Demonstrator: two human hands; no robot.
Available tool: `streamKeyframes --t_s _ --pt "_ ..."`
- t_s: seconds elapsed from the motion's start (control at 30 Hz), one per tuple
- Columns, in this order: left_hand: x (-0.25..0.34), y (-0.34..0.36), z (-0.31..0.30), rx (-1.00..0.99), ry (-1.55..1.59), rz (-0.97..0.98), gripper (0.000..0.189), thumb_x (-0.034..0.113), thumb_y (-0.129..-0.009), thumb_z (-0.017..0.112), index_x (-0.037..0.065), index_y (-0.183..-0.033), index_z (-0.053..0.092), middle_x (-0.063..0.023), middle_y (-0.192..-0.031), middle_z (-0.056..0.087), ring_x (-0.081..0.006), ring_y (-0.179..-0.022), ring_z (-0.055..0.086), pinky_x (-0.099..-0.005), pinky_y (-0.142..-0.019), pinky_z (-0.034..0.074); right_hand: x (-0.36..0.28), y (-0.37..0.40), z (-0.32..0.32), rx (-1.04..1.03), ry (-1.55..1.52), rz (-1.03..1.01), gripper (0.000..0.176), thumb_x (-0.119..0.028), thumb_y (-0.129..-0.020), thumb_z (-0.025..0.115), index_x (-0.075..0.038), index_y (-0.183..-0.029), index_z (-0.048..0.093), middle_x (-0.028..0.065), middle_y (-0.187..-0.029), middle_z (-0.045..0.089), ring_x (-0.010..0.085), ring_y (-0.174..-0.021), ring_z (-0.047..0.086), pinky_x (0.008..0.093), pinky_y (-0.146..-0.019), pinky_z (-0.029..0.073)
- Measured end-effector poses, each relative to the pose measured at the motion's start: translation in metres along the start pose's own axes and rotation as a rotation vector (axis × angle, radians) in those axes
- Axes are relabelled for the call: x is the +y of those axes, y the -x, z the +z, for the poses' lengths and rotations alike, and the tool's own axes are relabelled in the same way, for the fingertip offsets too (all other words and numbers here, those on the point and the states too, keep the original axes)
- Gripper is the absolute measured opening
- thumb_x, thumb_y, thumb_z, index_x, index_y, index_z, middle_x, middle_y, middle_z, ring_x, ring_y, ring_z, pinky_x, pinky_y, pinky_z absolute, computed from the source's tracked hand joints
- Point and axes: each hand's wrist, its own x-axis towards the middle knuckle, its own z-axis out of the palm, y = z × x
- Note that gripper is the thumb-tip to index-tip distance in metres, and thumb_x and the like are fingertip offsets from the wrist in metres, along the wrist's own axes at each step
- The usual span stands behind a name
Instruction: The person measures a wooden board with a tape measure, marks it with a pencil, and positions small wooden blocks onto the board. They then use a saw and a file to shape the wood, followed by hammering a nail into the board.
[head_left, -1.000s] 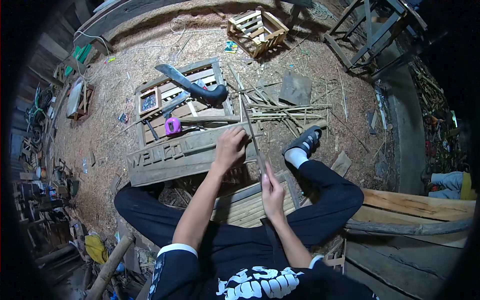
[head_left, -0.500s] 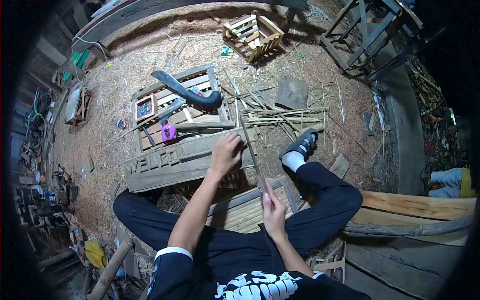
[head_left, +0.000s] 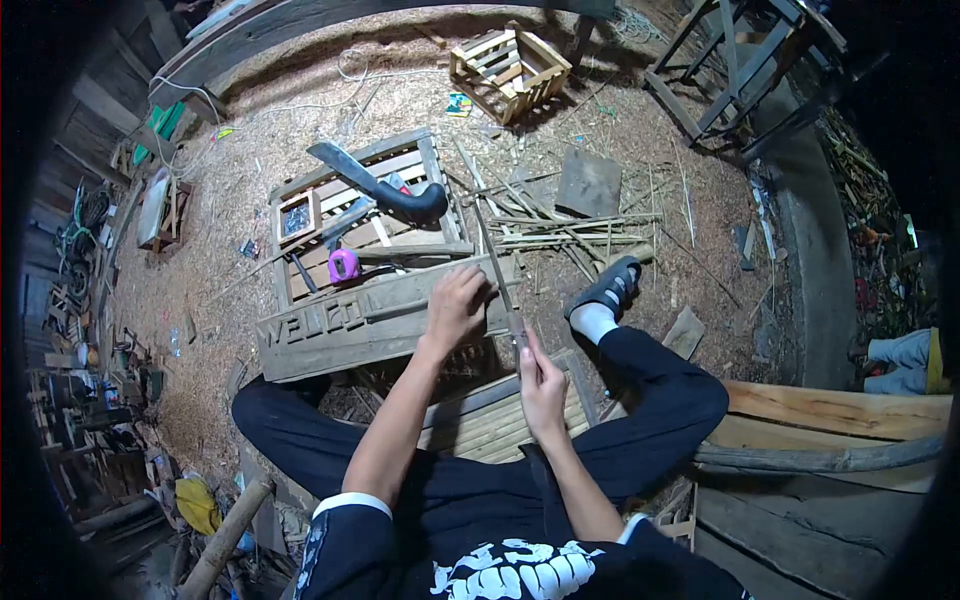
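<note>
My left hand [head_left: 458, 303] is closed, its fingers curled down on the right part of a wooden board [head_left: 345, 350] with raised letters along its left half. What those fingers hold is hidden under the hand. My right hand [head_left: 542, 388] grips the near end of a long, narrow saw [head_left: 502, 282]. The saw's blade points away from me, passing just right of my left hand and across the board's right end. A slatted bamboo piece [head_left: 500, 430] lies between my legs, below the board.
Beyond the board, a slatted wooden frame [head_left: 425, 160] carries a machete [head_left: 375, 187], a pink tape measure [head_left: 343, 265] and a small box [head_left: 296, 217]. Thin wood strips [head_left: 560, 235] and a flat block [head_left: 588, 183] lie right of it. A slatted crate [head_left: 510, 75] stands farther back.
My right hand has pushed the saw forward, away from me and slightly left. My left hand stays on the board. The whole view has shifted slightly.
</note>
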Motion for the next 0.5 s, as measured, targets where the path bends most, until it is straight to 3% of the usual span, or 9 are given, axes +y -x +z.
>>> streamKeyframes --t_s 0.07,0.1,0.23,0.3,0.43,0.5 --pt "-0.003 0.0 0.007 0.02 0.033 0.065 0.021 0.014 -0.085 0.078 0.003 -0.091 0.061 -0.013 -0.092 0.06 -0.0358 -0.091 0.061 -0.0465 -0.078 0.048 0.007 0.005 -0.008 0.044 0.073 -0.102 0.044 -0.023 -0.11 0.056 0.003 -0.145 0.06 0.0232 -0.14 0.067 0.0237 -0.125 0.068 0.034 -0.103 0.051" --pt "-0.001 0.0 0.007 0.023 0.03 0.056 0.021 0.014 -0.084 0.078 0.003 -0.092 0.061 -0.0128 -0.093 0.06 -0.0358 -0.092 0.061 -0.0464 -0.079 0.048 0.0 0.005 -0.011 0.014 0.056 -0.013 0.044 -0.023 -0.11 0.056 0.003 -0.145 0.06 0.0238 -0.139 0.067 0.0231 -0.124 0.068 0.0336 -0.102 0.052" --pt "0.0 0.0 0.014 0.028 0.005 -0.005 0.021 0.011 -0.082 0.077 0.003 -0.094 0.062 -0.0128 -0.095 0.06 -0.0358 -0.094 0.061 -0.0463 -0.079 0.049 0.002 0.002 -0.005 0.035 0.044 -0.081 0.045 -0.024 -0.11 0.056 0.004 -0.145 0.059 0.0242 -0.139 0.068 0.0228 -0.123 0.069 0.0334 -0.101 0.052" --pt "-0.001 -0.004 0.015 0.016 0.022 0.011 0.022 0.01 -0.079 0.077 0.004 -0.095 0.063 -0.013 -0.097 0.061 -0.0359 -0.095 0.061 -0.0461 -0.081 0.049 0.003 -0.001 -0.005 0.085 0.084 -0.098 0.043 -0.022 -0.11 0.057 0.001 -0.146 0.061 0.0199 -0.133 0.073 0.0116 -0.104 0.067 0.0296 -0.091 0.052" --pt "0.003 -0.004 0.022 0.025 0.045 -0.031 0.022 0.008 -0.078 0.077 0.004 -0.095 0.063 -0.0128 -0.099 0.062 -0.0357 -0.097 0.061 -0.0458 -0.083 0.049 0.002 0.003 -0.011 0.089 0.086 -0.099 0.044 -0.022 -0.11 0.056 0.003 -0.146 0.06 0.0201 -0.135 0.071 0.0135 -0.11 0.067 0.0306 -0.094 0.052" --pt "0.001 -0.007 0.017 -0.012 0.015 -0.027 0.023 0.006 -0.077 0.077 0.004 -0.096 0.063 -0.0125 -0.1 0.062 -0.0351 -0.1 0.061 -0.0455 -0.085 0.048 0.002 0.01 -0.015 0.094 0.102 -0.147 0.045 -0.022 -0.111 0.055 0.003 -0.148 0.057 0.021 -0.135 0.071 0.0195 -0.115 0.072 0.0329 -0.096 0.054"
